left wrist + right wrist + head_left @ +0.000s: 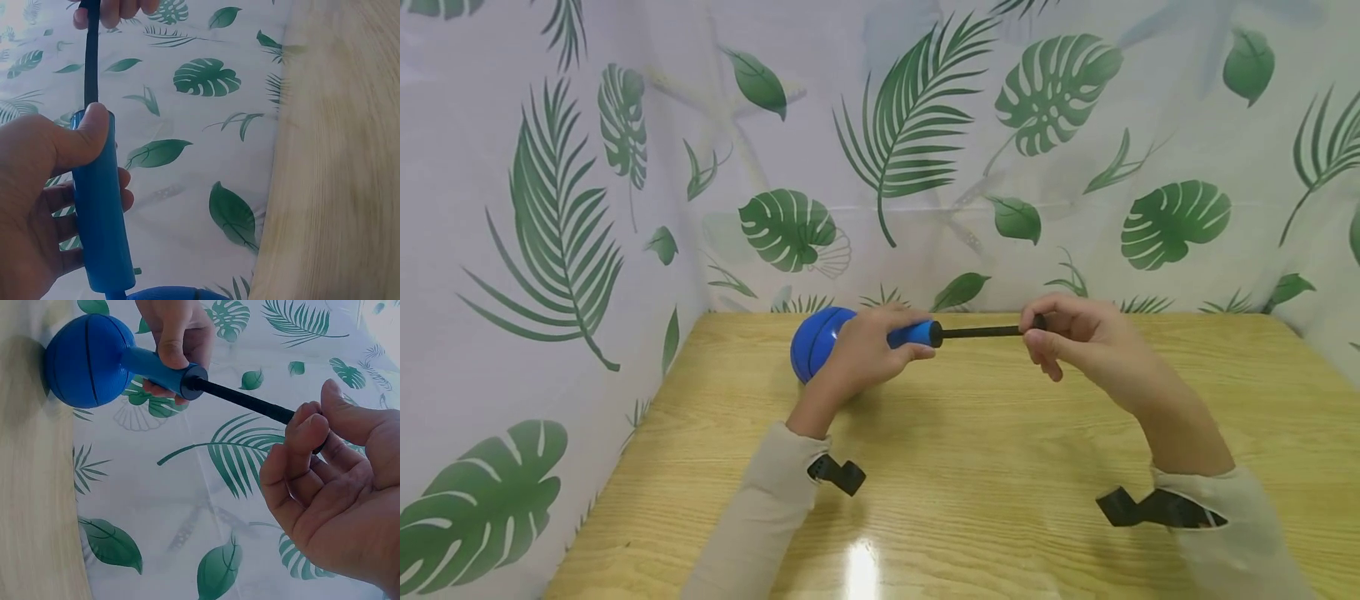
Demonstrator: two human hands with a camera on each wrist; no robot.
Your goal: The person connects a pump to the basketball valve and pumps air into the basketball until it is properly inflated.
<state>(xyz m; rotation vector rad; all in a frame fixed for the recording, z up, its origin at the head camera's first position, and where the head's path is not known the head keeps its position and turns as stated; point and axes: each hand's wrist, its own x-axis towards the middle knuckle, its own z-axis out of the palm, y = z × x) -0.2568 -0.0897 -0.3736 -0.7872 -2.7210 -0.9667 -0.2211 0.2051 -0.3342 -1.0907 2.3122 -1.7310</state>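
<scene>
A small blue ball with black seams sits on the table, left of centre. The blue barrel of a hand pump joins it at the side, with its thin end at the ball in the right wrist view. My left hand grips this barrel, thumb near its black-capped end. From that end a long stretch of black rod sticks out to the right. My right hand holds the rod's black handle end with curled fingers, which partly hide it.
The pale wooden table reaches back to a white wall covering printed with green leaves. Another such covering stands along the left side. Each wrist carries a small black camera mount, and a bright reflection shows on the front of the table.
</scene>
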